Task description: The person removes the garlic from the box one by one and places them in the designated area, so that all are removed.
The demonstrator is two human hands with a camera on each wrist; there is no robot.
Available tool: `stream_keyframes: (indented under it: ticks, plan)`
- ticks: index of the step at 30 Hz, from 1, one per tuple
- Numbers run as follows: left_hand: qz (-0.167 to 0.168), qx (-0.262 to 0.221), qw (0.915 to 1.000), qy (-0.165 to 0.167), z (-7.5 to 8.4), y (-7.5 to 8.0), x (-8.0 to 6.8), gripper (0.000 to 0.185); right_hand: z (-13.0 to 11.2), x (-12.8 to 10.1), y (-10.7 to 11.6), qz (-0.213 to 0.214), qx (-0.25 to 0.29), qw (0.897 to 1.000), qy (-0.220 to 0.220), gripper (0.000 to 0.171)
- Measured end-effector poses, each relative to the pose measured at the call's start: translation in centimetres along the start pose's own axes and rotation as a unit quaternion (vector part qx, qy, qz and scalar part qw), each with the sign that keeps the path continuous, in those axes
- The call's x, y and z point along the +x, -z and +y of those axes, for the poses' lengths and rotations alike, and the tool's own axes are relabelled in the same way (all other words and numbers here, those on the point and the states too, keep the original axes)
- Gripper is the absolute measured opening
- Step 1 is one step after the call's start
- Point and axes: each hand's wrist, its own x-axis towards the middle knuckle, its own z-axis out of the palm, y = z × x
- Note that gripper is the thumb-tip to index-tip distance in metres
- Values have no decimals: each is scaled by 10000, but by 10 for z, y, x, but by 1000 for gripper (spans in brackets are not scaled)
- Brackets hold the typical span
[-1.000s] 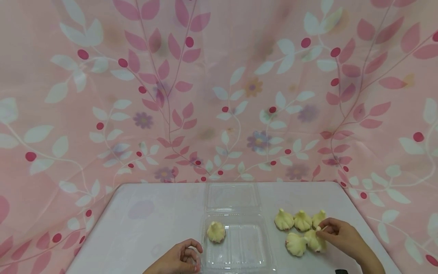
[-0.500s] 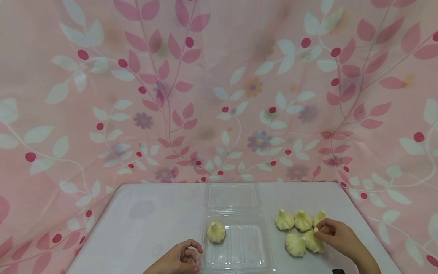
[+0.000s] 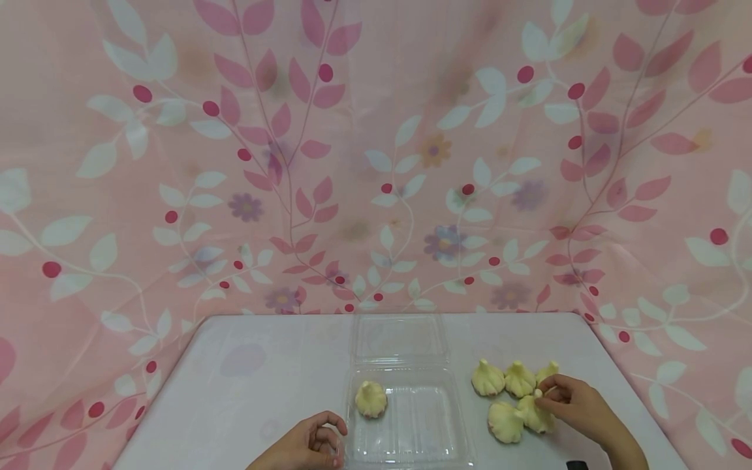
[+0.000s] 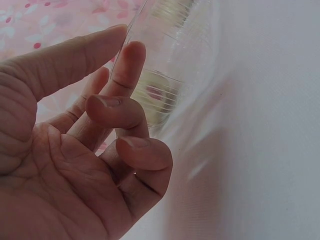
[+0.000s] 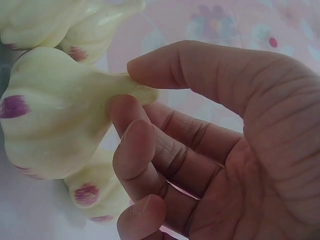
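The head view's bottom edge cuts off both wrists and the clear clamshell container point(image 3: 405, 418); a dark object point(image 3: 576, 465) there stays unidentifiable.

Pale yellow garlic bulb point(image 3: 536, 414) with purple blotches, tilted, stem pinched, among four other bulbs

Garlic bulbs point(image 3: 505, 421) were coloured pale yellow with purple blotches; the container point(image 3: 411, 437) was clear; the table point(image 3: 264, 378) was white; the backdrop cloth point(image 3: 376, 163) was patterned pink with leaves and red berries.
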Motion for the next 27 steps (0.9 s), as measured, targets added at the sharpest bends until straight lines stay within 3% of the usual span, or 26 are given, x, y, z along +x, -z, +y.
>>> stream_keyframes:
  ticks: [13, 27]
  plan:
    - [88, 26, 10000, 22, 1, -2, -1, 41, -3, 0, 1, -140, -224, 9996, -48, 38]
    - [94, 61, 9999, -28, -1, -1, -1, 37, -9, 1, 6, -14, -251, 9996, 150, 40]
